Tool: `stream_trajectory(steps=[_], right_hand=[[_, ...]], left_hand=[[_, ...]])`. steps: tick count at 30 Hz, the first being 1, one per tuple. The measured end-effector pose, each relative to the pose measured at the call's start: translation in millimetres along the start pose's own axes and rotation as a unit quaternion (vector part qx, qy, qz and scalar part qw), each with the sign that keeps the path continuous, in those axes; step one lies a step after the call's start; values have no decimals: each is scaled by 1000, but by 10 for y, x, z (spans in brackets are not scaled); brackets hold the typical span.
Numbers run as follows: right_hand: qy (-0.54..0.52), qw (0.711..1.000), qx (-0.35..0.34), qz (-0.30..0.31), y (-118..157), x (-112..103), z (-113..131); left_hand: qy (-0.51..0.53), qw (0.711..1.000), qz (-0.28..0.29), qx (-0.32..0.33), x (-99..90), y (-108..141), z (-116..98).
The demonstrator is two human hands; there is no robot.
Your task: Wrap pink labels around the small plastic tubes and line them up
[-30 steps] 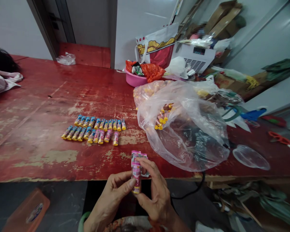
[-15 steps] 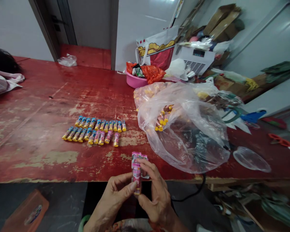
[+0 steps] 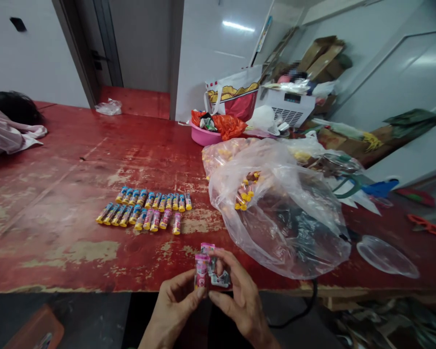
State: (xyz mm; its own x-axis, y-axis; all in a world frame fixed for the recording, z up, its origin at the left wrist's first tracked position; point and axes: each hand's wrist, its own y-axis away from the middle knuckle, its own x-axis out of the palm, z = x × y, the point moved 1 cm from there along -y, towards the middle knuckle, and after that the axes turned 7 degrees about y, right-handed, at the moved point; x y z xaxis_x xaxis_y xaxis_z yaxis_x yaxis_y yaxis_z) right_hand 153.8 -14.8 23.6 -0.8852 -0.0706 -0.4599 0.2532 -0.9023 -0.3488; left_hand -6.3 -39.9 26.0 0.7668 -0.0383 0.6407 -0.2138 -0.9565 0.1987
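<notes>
My left hand (image 3: 176, 303) pinches a small pink tube (image 3: 202, 274) upright between thumb and fingers, at the near edge of the red table (image 3: 138, 257). Close by on the right, my right hand (image 3: 238, 291) has its fingers curled around some pink and silver wrappers (image 3: 218, 277), its thumb near the tube's lower end. Two rows of small tubes with blue or pink upper parts and yellow ends (image 3: 141, 196) lie further back on the left. A large clear plastic bag (image 3: 287, 213) lies open to the right, with yellow-ended tubes (image 3: 245, 196) inside.
Behind the bag are a pink basin (image 3: 205, 136) and a printed shopping bag (image 3: 236, 97). A clear plastic lid (image 3: 387, 256) and red-handled scissors (image 3: 427, 224) lie at the right. Part of a person (image 3: 10, 128) shows at the far left.
The view has tilted, so the table sits lower. The pink tube in my left hand has separated from the wrappers, which my right hand has moved slightly right.
</notes>
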Motion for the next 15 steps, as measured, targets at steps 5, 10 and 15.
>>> stream_trajectory(steps=[5,10,15], right_hand=[[-98,978,183,19,-193,75,57],[-132,961,241,19,-506,224,-17],[-47,971,236,-15,-1085,491,-427]], left_hand=[[-61,995,-39,63,-153,-103,187],[-58,991,-98,69,-302,-168,259],[-116,967,-207,92,-561,-167,205]])
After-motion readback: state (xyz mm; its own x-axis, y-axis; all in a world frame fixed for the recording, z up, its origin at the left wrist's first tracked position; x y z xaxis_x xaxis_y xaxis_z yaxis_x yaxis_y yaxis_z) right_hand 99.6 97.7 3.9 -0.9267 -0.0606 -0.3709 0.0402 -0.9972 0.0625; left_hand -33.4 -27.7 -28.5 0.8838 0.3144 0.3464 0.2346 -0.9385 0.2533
